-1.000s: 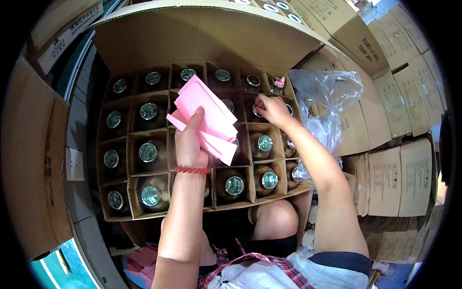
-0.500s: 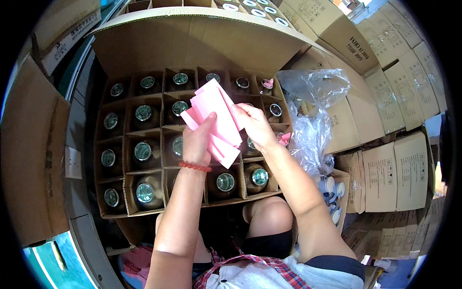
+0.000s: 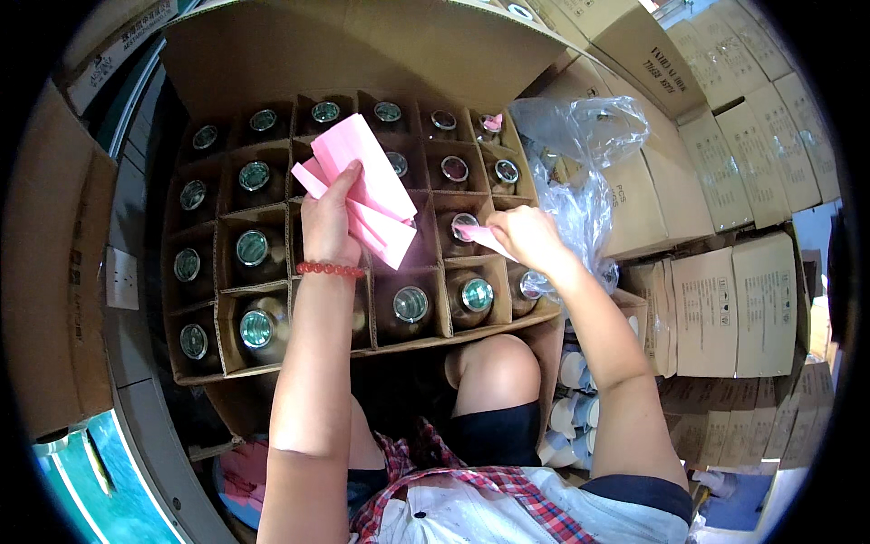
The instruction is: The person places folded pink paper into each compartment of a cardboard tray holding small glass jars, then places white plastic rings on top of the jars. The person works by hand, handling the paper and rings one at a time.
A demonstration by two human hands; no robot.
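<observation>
A bundle of pink paper sheets (image 3: 367,177) is gripped in my left hand (image 3: 326,225), thumb on top, above the middle of the divided carton (image 3: 195,374). Pinched in the fingers of my right hand (image 3: 529,238) is a single pink paper slip (image 3: 489,239). Its free end meets the round mouth of a glass flask (image 3: 464,220); whether it has entered the mouth I cannot tell. Several similar flasks stand upright in the cells, some hidden under my left hand and the bundle. From the far-right flask (image 3: 490,130) a bit of pink paper sticks out.
Clear plastic wrap (image 3: 580,181) lies crumpled along the carton's right side. Below it, white and blue cup-like parts (image 3: 571,408) fill another box. Stacked cardboard boxes (image 3: 711,304) line the right. A raised carton flap (image 3: 344,54) stands at the back.
My right hand has drawn away from the bundle, toward the right, with one slip. My left hand has shifted left with the other sheets. The whole view has also shifted.
</observation>
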